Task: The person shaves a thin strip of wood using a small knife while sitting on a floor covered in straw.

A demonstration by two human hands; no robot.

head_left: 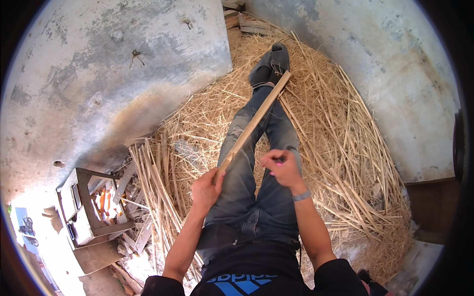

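Tan strip (256, 121) is gripped by the left hand (205, 190); the right hand (286, 170) clenches something dark (280, 160), half-hidden.

Our left forearm (186, 241) is slanting forward, and our left hand (206, 191) is forming a curled grip, its thumb pointing ahead. Our right forearm (314, 229) is leaning inward, and our right hand (285, 170) is hovering above our legs (274, 204), its slightly blurred fingers curving leftward.

strip (254, 122): matt wood | trousers (227, 204): worn denim cloth | wall (168, 39): rough, patchy | wristband (301, 196): metallic-looking
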